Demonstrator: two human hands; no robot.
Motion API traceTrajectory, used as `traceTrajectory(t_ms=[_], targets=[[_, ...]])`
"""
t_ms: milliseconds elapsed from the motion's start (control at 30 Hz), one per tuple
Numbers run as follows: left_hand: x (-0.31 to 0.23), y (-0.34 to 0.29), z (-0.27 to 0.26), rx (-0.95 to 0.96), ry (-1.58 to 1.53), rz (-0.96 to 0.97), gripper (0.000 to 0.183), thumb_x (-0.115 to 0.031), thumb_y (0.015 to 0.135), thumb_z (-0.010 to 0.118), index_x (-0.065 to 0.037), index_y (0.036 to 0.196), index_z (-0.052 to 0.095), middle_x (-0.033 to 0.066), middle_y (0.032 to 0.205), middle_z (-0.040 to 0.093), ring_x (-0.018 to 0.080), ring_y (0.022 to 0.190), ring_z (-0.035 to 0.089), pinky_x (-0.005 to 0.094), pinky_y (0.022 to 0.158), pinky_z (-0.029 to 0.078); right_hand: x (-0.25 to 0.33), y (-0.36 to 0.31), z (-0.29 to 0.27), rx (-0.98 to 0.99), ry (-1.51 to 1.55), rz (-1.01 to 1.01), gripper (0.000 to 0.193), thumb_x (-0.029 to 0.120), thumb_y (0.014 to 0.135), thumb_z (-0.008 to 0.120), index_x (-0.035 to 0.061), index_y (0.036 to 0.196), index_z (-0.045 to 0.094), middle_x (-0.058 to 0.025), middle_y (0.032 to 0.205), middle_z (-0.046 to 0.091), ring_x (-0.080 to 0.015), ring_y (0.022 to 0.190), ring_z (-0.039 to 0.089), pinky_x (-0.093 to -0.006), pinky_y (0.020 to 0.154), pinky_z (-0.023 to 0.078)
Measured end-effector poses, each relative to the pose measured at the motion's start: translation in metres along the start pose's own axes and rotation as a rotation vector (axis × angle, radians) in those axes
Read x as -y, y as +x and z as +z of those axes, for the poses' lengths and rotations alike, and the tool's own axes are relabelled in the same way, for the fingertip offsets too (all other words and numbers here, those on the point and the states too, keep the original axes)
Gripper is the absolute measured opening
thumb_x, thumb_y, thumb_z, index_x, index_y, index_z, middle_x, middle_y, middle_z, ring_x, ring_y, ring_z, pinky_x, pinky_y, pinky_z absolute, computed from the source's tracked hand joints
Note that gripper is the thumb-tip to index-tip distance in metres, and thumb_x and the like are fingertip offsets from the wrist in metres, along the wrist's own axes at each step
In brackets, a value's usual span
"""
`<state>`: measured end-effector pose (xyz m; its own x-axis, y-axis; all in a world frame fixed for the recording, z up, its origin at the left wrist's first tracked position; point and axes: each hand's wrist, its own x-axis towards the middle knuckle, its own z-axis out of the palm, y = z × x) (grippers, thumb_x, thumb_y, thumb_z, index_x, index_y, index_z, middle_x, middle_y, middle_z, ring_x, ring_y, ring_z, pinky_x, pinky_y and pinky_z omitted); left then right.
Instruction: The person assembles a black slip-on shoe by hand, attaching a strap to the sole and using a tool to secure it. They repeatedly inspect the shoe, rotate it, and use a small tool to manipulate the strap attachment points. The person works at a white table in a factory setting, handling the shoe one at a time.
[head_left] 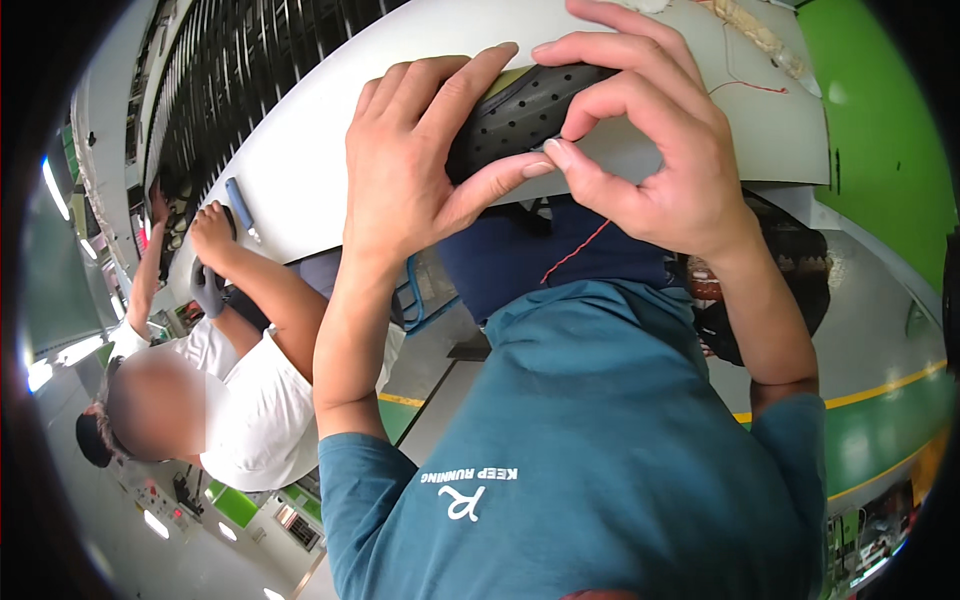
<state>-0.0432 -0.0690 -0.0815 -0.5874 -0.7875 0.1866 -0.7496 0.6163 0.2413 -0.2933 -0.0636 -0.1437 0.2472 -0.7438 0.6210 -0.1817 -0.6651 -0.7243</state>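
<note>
Above the table's near edge, a curved black piece (515,118) dotted with small holes is held up, an olive strip (503,82) along its far side. My left hand (410,150) closes round its left end, fingers on the far edge, thumb stretched along the near edge. At the right end, my right hand (650,130) has thumb and index fingertip brought together by the near edge; what they pinch is too small to make out. Its middle finger lies on the piece's far edge. A red thread (577,250) hangs below my right hand, over my lap.
The white table (300,130) carries a blue-handled tool (241,208) at left and a cream-coloured strip (760,38) with red thread (765,88) at far right. Black slats (255,60) stand behind. A co-worker in white (265,420) sits close on my left, hand on the table.
</note>
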Motion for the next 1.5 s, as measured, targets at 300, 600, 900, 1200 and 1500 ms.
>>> traceTrajectory(t_ms=[300,600,900,1200,1500], targets=[[0.006,-0.001,0.009,-0.117,-0.045,0.065,0.066,-0.051,0.081,0.091,-0.013,0.134,0.079,0.0058,0.11,0.075,0.028,0.1,0.069,0.0413,0.087,0.05,0.004,0.017,-0.017,0.137,0.114,0.26,0.038,0.004,0.077,0.096,0.0051,0.106,0.071,-0.0122,0.128,0.077,-0.0287,0.128,0.071,-0.0417,0.11,0.055],[0.023,0.007,0.006,-0.083,-0.264,0.014,0.057,-0.04,0.085,0.09,-0.007,0.131,0.079,0.0142,0.111,0.079,0.0355,0.101,0.071,0.0443,0.093,0.054,-0.014,0.046,-0.017,0.156,0.385,0.478,0.061,0.01,0.073,0.104,0.0009,0.126,0.074,-0.0108,0.116,0.079,-0.0166,0.108,0.076,-0.0316,0.098,0.06],[0.036,0.002,0.011,-0.075,-0.312,-0.051,0.069,-0.045,0.078,0.095,-0.006,0.132,0.077,0.0139,0.108,0.078,0.0348,0.099,0.073,0.0438,0.092,0.056,-0.054,0.035,-0.007,0.142,0.354,0.101,0.051,0.001,0.072,0.099,0.0027,0.119,0.08,-0.0135,0.127,0.08,-0.0271,0.121,0.075,-0.0375,0.104,0.06],[0.059,0.012,0.009,0.025,-0.528,-0.158,0.084,-0.04,0.064,0.105,0.0,0.133,0.077,0.0161,0.115,0.08,0.0281,0.104,0.076,0.0392,0.093,0.059,-0.082,0.032,0.025,-0.156,0.19,-0.173,0.045,0.012,0.076,0.1,0.0069,0.119,0.085,-0.0179,0.13,0.074,-0.027,0.109,0.076,-0.0356,0.094,0.063],[0.055,0.014,0.01,0.007,-0.539,-0.175,0.084,-0.04,0.066,0.105,-0.001,0.135,0.077,0.0151,0.112,0.08,0.0278,0.1,0.078,0.0379,0.093,0.059,-0.076,0.033,0.021,-0.15,0.15,-0.193,0.048,0.012,0.076,0.1,0.0102,0.122,0.084,-0.0162,0.131,0.074,-0.0303,0.112,0.076,-0.0365,0.096,0.064]])
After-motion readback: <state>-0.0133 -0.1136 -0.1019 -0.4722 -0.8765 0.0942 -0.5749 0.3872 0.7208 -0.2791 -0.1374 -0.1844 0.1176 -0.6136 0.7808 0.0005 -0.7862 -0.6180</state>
